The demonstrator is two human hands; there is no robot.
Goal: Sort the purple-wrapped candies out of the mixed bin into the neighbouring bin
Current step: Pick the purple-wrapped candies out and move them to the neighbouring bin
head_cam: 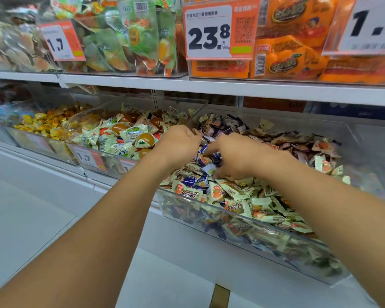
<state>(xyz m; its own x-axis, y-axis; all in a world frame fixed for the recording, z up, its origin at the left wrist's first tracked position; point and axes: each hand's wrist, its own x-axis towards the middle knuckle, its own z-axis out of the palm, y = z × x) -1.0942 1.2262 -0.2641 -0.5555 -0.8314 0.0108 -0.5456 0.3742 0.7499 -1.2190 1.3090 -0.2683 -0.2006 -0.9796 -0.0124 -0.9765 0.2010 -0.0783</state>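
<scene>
Purple-wrapped candies (pixel 197 180) lie scattered in the left part of the mixed bin (pixel 242 221), among cream-and-orange wrapped candies (pixel 238 205). A cluster of the purple ones sits directly between and under the two hands; several more show just nearer the camera, by the bin's front wall. Exact number cannot be told, too many overlap.

Left hand (pixel 178 144): reaches in over the bin's left edge, palm down, fingers curled downward into the pile. Fingertips hidden by the knuckles; whether it holds a candy cannot be told.

Right hand (pixel 238 155): palm down over the pile, thumb stretched toward the left hand, fingers bent down into the wrappers with purple candies at the tips. Grip not visible; cannot tell whether anything is held.

Both forearms bare, stretched forward from the lower corners, converging on the same spot.

Neighbouring bin (pixel 93 160) to the left: clear, filled with green-and-white packets (pixel 120 138), its right wall just beside the left hand. Further left, one bin of yellow candies (pixel 42 124). Shelf (pixel 231 88) above carries bagged goods and a price tag reading 23.8 (pixel 209 37).
</scene>
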